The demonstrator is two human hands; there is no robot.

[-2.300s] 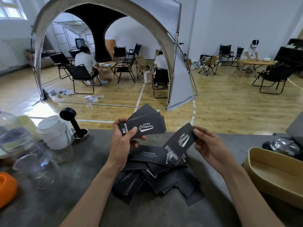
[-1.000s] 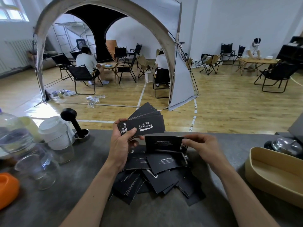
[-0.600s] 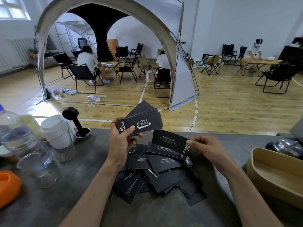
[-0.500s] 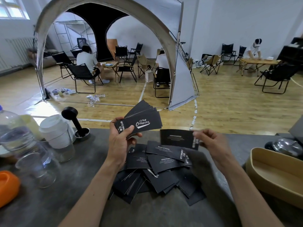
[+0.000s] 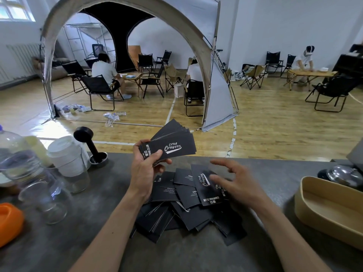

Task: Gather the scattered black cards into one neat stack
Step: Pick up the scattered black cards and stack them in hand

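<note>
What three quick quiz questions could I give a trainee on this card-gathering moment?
1. True or false: the left hand holds a fanned stack of cards.
2. Multiple choice: the right hand is (a) gripping the beige tray, (b) open above the loose pile, (c) out of view.
3. Fill in: the top held card reads "Club ____".

Key: 1 true; 2 b; 3 Camping.

I see matte black paper cards point(image 5: 188, 195) with white script lettering on my dull grey stone countertop point(image 5: 98, 222), a glossy orange plastic object point(image 5: 8, 222) at left, a pale beige oval tray point(image 5: 330, 211) at right
</note>
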